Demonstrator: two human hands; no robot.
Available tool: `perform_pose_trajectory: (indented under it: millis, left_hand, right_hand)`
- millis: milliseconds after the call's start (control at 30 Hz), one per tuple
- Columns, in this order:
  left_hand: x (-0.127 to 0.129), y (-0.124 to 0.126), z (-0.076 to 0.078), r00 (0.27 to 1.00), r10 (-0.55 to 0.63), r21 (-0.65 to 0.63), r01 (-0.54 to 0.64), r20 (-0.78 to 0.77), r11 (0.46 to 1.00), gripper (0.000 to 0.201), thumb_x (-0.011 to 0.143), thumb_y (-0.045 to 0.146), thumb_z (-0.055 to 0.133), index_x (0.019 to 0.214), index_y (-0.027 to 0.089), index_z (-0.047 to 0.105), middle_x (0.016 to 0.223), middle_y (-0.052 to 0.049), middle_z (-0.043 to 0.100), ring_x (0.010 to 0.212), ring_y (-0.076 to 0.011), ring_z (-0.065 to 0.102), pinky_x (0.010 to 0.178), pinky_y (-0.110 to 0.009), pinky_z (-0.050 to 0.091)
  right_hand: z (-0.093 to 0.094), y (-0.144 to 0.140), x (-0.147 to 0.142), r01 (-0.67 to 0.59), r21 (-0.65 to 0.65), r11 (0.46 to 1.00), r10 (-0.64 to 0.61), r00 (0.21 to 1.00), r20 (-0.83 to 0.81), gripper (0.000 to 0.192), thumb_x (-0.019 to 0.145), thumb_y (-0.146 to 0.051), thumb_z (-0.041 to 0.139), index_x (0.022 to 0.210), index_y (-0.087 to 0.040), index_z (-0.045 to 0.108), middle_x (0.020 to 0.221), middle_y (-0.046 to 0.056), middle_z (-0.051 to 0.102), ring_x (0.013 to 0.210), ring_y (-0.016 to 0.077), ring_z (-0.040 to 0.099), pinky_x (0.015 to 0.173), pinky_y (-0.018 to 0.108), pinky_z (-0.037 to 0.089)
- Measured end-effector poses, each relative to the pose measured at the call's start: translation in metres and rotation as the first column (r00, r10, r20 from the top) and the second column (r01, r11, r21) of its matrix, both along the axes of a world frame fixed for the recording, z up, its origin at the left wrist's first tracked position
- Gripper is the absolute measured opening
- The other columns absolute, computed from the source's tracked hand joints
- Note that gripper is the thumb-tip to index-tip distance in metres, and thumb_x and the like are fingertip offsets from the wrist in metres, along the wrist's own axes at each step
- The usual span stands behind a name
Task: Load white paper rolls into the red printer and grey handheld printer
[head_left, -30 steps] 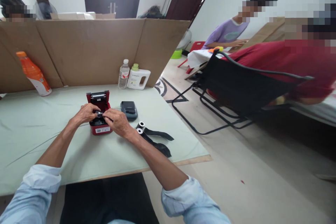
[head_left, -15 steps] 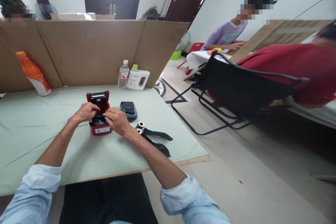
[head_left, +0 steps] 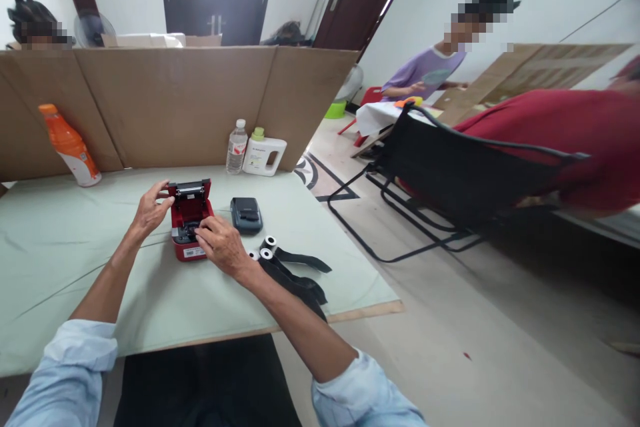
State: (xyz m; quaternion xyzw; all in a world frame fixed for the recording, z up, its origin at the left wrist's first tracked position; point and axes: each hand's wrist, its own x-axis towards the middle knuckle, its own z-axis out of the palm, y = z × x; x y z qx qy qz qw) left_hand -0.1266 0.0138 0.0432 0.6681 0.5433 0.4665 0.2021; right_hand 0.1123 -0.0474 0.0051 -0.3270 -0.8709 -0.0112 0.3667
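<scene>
Pale green desk [head_left: 75,260], cardboard screen behind. Left hand [head_left: 150,208], fingers loosely spread, touches the raised lid of the red printer [head_left: 189,220] at desk centre. Right hand [head_left: 220,247], fingers curled, presses into its open compartment. Dark printer [head_left: 246,215] and paper rolls [head_left: 267,248] lie just beside.

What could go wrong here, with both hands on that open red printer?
Possible risks:
1. The right hand has fingers in the red printer's open bay; the left hand is on the raised lid, so closing it could pinch them.
2. The right forearm lies beside the paper rolls, whose black strips reach the table edge; a sweep could knock them off.
</scene>
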Motion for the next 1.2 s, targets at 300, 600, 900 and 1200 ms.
perform_pose_trajectory:
  millis: [300,600,900,1200]
  left_hand:
    - [0.002,-0.051,-0.001,0.992,-0.068,0.088,0.077,-0.102,0.993,0.038,0.092,0.038,0.062,0.125,0.020,0.070,0.131,-0.012,0.071,0.096,-0.0200,0.075,0.075,-0.031,0.062]
    - [0.001,-0.076,-0.006,0.969,-0.090,0.099,0.116,-0.231,0.988,0.037,0.094,0.038,0.062,0.126,0.021,0.070,0.144,-0.015,0.066,0.100,-0.0219,0.073,0.083,-0.040,0.067]
    - [-0.002,-0.076,-0.005,0.942,-0.090,0.128,0.138,-0.322,0.982,0.039,0.095,0.046,0.062,0.127,0.025,0.069,0.147,-0.012,0.064,0.114,-0.0293,0.073,0.088,-0.045,0.067]
    - [0.009,-0.072,-0.002,0.914,-0.054,0.154,0.126,-0.403,0.980,0.045,0.095,0.051,0.062,0.131,0.025,0.064,0.151,-0.010,0.061,0.122,-0.0341,0.070,0.086,-0.050,0.069]
  right_hand:
    - [-0.004,-0.005,0.001,0.001,-0.018,1.000,-0.001,1.000,-0.017,0.022,0.103,-0.018,0.057,0.109,-0.020,0.078,0.107,0.012,0.068,0.097,0.0247,0.058,0.086,0.038,0.050]
    - [-0.002,-0.006,-0.002,0.023,-0.003,1.000,-0.023,1.000,-0.003,0.021,0.101,-0.018,0.058,0.104,-0.022,0.079,0.102,0.010,0.067,0.095,0.0239,0.057,0.085,0.037,0.049]
    - [0.010,-0.005,-0.007,0.103,0.005,0.995,-0.103,0.992,0.078,0.018,0.103,-0.027,0.060,0.102,-0.023,0.077,0.103,0.007,0.068,0.097,0.0225,0.057,0.087,0.036,0.045]
    - [0.007,-0.002,-0.015,0.188,-0.025,0.982,-0.188,0.982,0.021,0.022,0.105,-0.030,0.057,0.099,-0.021,0.076,0.109,0.008,0.068,0.101,0.0225,0.055,0.090,0.036,0.043]
